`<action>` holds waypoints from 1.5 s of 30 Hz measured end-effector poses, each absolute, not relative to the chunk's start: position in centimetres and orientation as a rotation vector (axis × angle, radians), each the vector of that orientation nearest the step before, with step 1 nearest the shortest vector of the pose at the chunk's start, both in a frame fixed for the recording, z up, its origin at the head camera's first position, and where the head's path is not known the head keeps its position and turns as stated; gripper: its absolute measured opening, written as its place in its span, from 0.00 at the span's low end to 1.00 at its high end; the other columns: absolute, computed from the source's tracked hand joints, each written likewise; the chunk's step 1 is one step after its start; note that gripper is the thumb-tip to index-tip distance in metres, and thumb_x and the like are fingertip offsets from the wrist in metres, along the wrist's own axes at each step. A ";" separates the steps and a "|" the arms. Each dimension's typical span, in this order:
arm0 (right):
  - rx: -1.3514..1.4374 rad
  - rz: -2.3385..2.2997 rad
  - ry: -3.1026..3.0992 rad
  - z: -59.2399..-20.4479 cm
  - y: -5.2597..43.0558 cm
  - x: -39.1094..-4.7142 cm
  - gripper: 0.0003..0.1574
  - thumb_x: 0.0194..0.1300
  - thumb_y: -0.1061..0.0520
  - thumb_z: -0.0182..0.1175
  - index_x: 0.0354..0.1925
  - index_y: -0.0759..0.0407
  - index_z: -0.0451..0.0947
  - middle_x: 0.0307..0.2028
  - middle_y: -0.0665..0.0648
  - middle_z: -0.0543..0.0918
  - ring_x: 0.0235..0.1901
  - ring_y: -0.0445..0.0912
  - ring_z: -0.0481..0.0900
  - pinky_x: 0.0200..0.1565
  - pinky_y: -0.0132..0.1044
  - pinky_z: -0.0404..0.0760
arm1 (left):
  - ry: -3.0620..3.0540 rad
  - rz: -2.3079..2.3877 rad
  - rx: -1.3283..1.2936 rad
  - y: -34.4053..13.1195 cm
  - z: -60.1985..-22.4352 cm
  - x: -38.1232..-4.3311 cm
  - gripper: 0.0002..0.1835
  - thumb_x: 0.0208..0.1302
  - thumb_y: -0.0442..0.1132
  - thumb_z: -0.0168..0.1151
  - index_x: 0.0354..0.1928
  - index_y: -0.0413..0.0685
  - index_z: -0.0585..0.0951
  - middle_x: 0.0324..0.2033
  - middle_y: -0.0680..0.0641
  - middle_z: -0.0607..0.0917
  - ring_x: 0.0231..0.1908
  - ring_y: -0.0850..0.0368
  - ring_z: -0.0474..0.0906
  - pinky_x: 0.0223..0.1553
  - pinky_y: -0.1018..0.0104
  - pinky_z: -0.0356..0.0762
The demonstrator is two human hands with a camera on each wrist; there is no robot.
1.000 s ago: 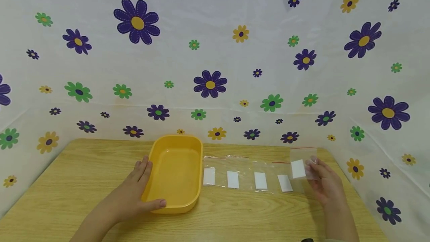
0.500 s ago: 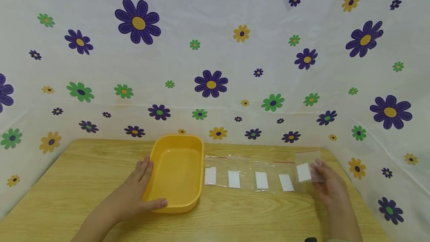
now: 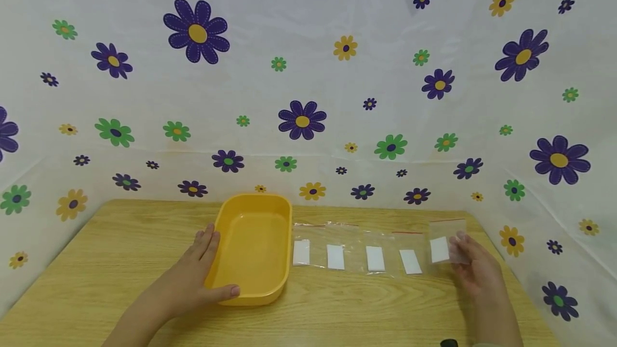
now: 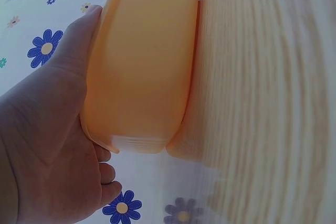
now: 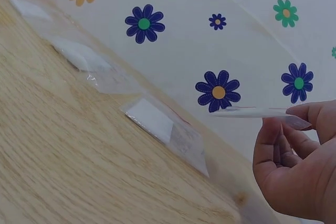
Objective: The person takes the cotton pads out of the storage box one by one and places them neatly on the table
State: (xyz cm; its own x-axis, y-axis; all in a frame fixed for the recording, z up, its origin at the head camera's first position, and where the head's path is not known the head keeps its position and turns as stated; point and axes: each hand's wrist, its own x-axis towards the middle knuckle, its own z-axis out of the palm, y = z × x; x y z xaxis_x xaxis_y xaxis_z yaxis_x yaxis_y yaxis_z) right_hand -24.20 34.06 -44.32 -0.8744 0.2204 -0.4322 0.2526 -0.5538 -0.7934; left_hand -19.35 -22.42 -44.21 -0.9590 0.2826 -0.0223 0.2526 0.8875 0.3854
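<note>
The yellow plastic basin [image 3: 257, 299] stands on the table left of the middle. My left hand [image 3: 193, 277] holds its near-left corner, with the fingers along the left side and the thumb over the front rim. In the left wrist view, the thumb side of my left hand [image 4: 58, 98] lies along the basin's rim [image 4: 107, 19]. On the right, my right hand [image 3: 474, 266] pinches the edge of a small clear zip bag [image 3: 448, 229] with a white rectangle inside. The right wrist view shows this bag [image 5: 247, 113] edge-on, held level between thumb and fingers of my right hand [image 5: 294, 166].
Several similar zip bags lie in a row between basin and right hand, one with a white rectangle [image 3: 374, 259], another with a tilted white rectangle [image 3: 411, 262]. The wooden table [image 3: 347, 315] ends against a flowered sheet [image 3: 308, 74] behind.
My right hand has moved the pinched zip bag a little to the right and slightly toward me, away from the row. The left hand and basin have stayed put.
</note>
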 end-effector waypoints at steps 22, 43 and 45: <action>0.840 -1.991 2.271 -46.7 34.9 -24.8 0.44 0.68 0.49 0.64 0.76 0.54 0.59 0.38 0.33 0.77 0.37 0.29 0.75 0.39 0.27 0.79 | 2.958 0.599 0.403 -22.3 -44.1 -19.3 0.69 0.52 0.80 0.57 0.78 0.35 0.45 0.78 0.34 0.39 0.75 0.29 0.40 0.69 0.31 0.51; 0.638 -1.213 2.988 -45.7 33.3 -24.3 0.34 0.71 0.51 0.49 0.71 0.62 0.66 0.69 0.73 0.66 0.67 0.71 0.62 0.64 0.65 0.65 | 3.022 0.562 0.435 -22.4 -44.4 -19.3 0.65 0.53 0.78 0.58 0.78 0.38 0.49 0.78 0.35 0.42 0.74 0.23 0.39 0.67 0.26 0.51; 0.565 -1.256 3.014 -45.0 32.5 -24.3 0.33 0.72 0.51 0.50 0.71 0.62 0.67 0.70 0.72 0.66 0.67 0.70 0.63 0.63 0.65 0.67 | 3.044 0.537 0.446 -22.4 -44.5 -19.3 0.65 0.53 0.78 0.59 0.78 0.38 0.50 0.78 0.34 0.44 0.73 0.22 0.40 0.67 0.26 0.50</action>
